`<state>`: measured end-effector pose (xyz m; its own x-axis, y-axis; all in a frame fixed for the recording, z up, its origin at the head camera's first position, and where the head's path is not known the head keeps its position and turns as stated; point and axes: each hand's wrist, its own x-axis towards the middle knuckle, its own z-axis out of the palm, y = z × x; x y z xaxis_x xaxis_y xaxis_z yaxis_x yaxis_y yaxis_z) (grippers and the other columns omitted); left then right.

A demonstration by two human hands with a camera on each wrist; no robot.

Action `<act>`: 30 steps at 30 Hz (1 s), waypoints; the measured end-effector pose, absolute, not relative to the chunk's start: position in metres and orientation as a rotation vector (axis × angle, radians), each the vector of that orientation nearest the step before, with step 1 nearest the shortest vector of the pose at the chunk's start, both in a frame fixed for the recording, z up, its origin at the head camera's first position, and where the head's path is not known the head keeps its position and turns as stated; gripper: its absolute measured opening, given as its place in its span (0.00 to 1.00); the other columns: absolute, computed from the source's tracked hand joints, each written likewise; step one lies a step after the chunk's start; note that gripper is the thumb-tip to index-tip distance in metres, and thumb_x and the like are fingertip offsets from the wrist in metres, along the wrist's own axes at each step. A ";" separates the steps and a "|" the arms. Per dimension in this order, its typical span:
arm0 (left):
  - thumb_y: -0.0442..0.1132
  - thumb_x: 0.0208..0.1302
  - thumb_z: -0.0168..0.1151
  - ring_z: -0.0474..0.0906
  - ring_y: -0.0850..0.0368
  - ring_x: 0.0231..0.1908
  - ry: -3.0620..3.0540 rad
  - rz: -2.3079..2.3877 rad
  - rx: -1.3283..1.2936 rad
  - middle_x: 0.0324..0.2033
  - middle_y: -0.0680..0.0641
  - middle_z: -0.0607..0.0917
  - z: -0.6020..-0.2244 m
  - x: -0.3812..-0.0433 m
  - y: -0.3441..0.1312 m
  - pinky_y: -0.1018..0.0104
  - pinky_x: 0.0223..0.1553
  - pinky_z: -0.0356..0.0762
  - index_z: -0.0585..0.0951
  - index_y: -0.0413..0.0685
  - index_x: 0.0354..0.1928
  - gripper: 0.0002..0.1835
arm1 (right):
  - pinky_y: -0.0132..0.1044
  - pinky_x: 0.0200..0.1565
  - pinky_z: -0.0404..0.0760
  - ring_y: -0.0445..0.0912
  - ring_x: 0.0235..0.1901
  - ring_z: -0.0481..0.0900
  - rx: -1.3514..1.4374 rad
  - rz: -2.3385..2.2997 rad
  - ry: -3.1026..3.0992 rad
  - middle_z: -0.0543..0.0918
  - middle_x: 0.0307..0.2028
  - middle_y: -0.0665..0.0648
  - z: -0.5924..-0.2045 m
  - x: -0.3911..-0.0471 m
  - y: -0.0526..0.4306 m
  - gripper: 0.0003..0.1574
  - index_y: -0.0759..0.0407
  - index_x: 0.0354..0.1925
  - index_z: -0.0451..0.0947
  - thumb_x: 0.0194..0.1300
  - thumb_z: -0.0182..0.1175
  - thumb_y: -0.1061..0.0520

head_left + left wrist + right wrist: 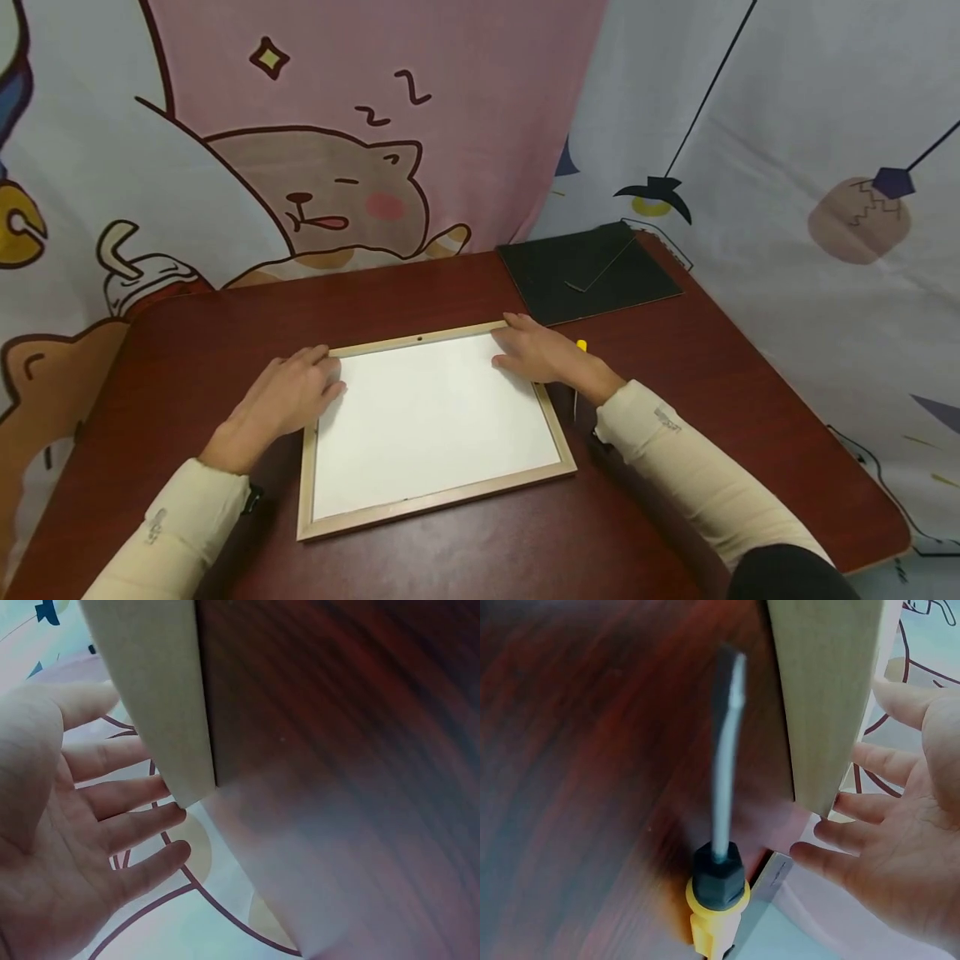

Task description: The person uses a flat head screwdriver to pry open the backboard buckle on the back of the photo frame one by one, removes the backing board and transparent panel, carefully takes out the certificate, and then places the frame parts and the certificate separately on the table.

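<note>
A wooden frame [442, 503] around a white panel [435, 417] lies flat on the table. My left hand [288, 390] touches the frame's far left corner, its thumb over the white panel. At the far right corner my right hand [542, 348] touches the frame in a similar way. In the left wrist view the fingers [124, 796] are fairly straight against the frame's edge [161, 697]. The right fingers [862, 806] also reach straight to the frame's end. Beside the right forearm lies a flat-tipped screwdriver [718, 881] with a yellow and black handle, partly hidden in the head view.
A dark green board [592, 271] lies on the reddish-brown table [225, 325] at the back right, with a thin line-like mark or object across it. Printed cloth [480, 125] with cartoon animals hangs behind and along the right side.
</note>
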<state>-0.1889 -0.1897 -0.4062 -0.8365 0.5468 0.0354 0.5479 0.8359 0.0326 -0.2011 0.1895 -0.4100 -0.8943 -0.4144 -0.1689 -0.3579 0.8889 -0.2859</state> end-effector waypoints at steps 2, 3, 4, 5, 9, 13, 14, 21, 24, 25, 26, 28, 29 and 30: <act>0.40 0.65 0.61 0.76 0.35 0.55 -2.952 -0.077 -0.901 0.55 0.29 0.78 -0.407 -0.191 -0.191 0.40 0.45 0.77 0.81 0.37 0.43 0.12 | 0.53 0.69 0.60 0.58 0.74 0.52 -0.572 -0.386 2.825 0.60 0.72 0.65 -0.410 -0.203 0.188 0.36 0.60 0.69 0.65 0.71 0.55 0.44; 0.39 0.65 0.61 0.76 0.35 0.55 -2.939 -0.083 -0.906 0.54 0.29 0.79 -0.407 -0.191 -0.191 0.41 0.45 0.77 0.81 0.36 0.42 0.12 | 0.52 0.69 0.60 0.57 0.74 0.52 -0.562 -0.397 2.821 0.60 0.72 0.65 -0.409 -0.204 0.188 0.35 0.61 0.69 0.65 0.71 0.55 0.44; 0.39 0.64 0.61 0.77 0.35 0.54 -2.932 -0.092 -0.906 0.54 0.29 0.79 -0.407 -0.192 -0.191 0.42 0.44 0.78 0.81 0.35 0.43 0.12 | 0.52 0.68 0.60 0.57 0.73 0.54 -0.553 -0.410 2.820 0.60 0.72 0.65 -0.409 -0.204 0.187 0.35 0.62 0.68 0.65 0.71 0.55 0.45; 0.38 0.64 0.61 0.77 0.35 0.54 -2.929 -0.095 -0.905 0.54 0.29 0.79 -0.407 -0.192 -0.191 0.42 0.45 0.78 0.82 0.34 0.44 0.13 | 0.52 0.68 0.61 0.57 0.73 0.56 -0.540 -0.426 2.818 0.60 0.72 0.65 -0.409 -0.205 0.186 0.34 0.62 0.68 0.66 0.71 0.55 0.46; 0.38 0.65 0.60 0.75 0.34 0.56 -2.948 -0.100 -0.878 0.55 0.28 0.78 -0.406 -0.193 -0.192 0.42 0.47 0.78 0.80 0.30 0.49 0.18 | 0.49 0.65 0.68 0.55 0.64 0.70 -0.492 -0.472 2.820 0.66 0.68 0.65 -0.410 -0.207 0.184 0.31 0.64 0.65 0.66 0.70 0.56 0.49; 0.39 0.65 0.60 0.74 0.34 0.57 -2.980 -0.114 -0.856 0.57 0.28 0.77 -0.407 -0.193 -0.191 0.42 0.47 0.77 0.80 0.30 0.51 0.19 | 0.46 0.58 0.74 0.50 0.52 0.76 -0.434 -0.549 2.809 0.75 0.57 0.61 -0.411 -0.212 0.183 0.27 0.63 0.60 0.66 0.70 0.56 0.50; 0.39 0.65 0.60 0.74 0.34 0.57 -2.985 -0.117 -0.852 0.57 0.28 0.76 -0.408 -0.193 -0.191 0.42 0.47 0.77 0.80 0.31 0.51 0.18 | 0.46 0.57 0.74 0.50 0.50 0.76 -0.417 -0.569 2.803 0.76 0.55 0.61 -0.411 -0.213 0.183 0.26 0.62 0.59 0.66 0.70 0.56 0.49; 0.39 0.65 0.60 0.75 0.35 0.57 -2.988 -0.145 -0.844 0.58 0.28 0.76 -0.408 -0.191 -0.191 0.46 0.42 0.78 0.80 0.32 0.49 0.17 | 0.43 0.44 0.73 0.50 0.38 0.75 -0.316 -0.734 2.736 0.79 0.44 0.64 -0.408 -0.217 0.185 0.28 0.63 0.57 0.62 0.69 0.58 0.48; 0.39 0.65 0.60 0.75 0.34 0.57 -2.990 -0.158 -0.845 0.58 0.27 0.75 -0.408 -0.191 -0.191 0.47 0.40 0.78 0.81 0.32 0.48 0.16 | 0.45 0.45 0.75 0.51 0.41 0.76 -0.308 -0.785 2.728 0.79 0.51 0.66 -0.409 -0.218 0.187 0.30 0.66 0.61 0.64 0.70 0.57 0.48; 0.39 0.65 0.60 0.74 0.34 0.57 -2.993 -0.164 -0.846 0.58 0.27 0.75 -0.408 -0.191 -0.191 0.47 0.40 0.78 0.81 0.32 0.48 0.16 | 0.45 0.47 0.75 0.51 0.45 0.77 -0.314 -0.802 2.738 0.78 0.54 0.65 -0.410 -0.219 0.189 0.30 0.65 0.61 0.65 0.70 0.56 0.49; 0.39 0.65 0.60 0.74 0.34 0.57 -2.996 -0.171 -0.848 0.58 0.27 0.75 -0.408 -0.191 -0.191 0.47 0.40 0.78 0.81 0.32 0.48 0.16 | 0.46 0.48 0.75 0.52 0.48 0.77 -0.325 -0.829 2.744 0.77 0.58 0.65 -0.411 -0.219 0.190 0.28 0.65 0.60 0.68 0.70 0.56 0.50; 0.39 0.66 0.59 0.74 0.34 0.58 -3.016 -0.189 -0.836 0.59 0.26 0.74 -0.408 -0.191 -0.192 0.47 0.41 0.78 0.80 0.32 0.49 0.16 | 0.46 0.49 0.76 0.54 0.55 0.77 -0.350 -0.892 2.769 0.75 0.61 0.64 -0.412 -0.220 0.192 0.20 0.63 0.55 0.75 0.70 0.56 0.53; 0.39 0.66 0.59 0.74 0.33 0.58 -3.029 -0.201 -0.826 0.59 0.26 0.74 -0.408 -0.191 -0.192 0.46 0.43 0.78 0.79 0.32 0.50 0.17 | 0.46 0.49 0.76 0.55 0.57 0.76 -0.358 -0.928 2.786 0.74 0.63 0.63 -0.412 -0.220 0.194 0.16 0.63 0.51 0.78 0.70 0.56 0.54; 0.40 0.67 0.59 0.73 0.33 0.58 -3.042 -0.217 -0.816 0.60 0.26 0.73 -0.408 -0.191 -0.192 0.45 0.46 0.77 0.79 0.32 0.52 0.18 | 0.46 0.48 0.76 0.55 0.58 0.76 -0.357 -0.969 2.799 0.75 0.63 0.62 -0.412 -0.220 0.195 0.14 0.62 0.48 0.80 0.70 0.57 0.55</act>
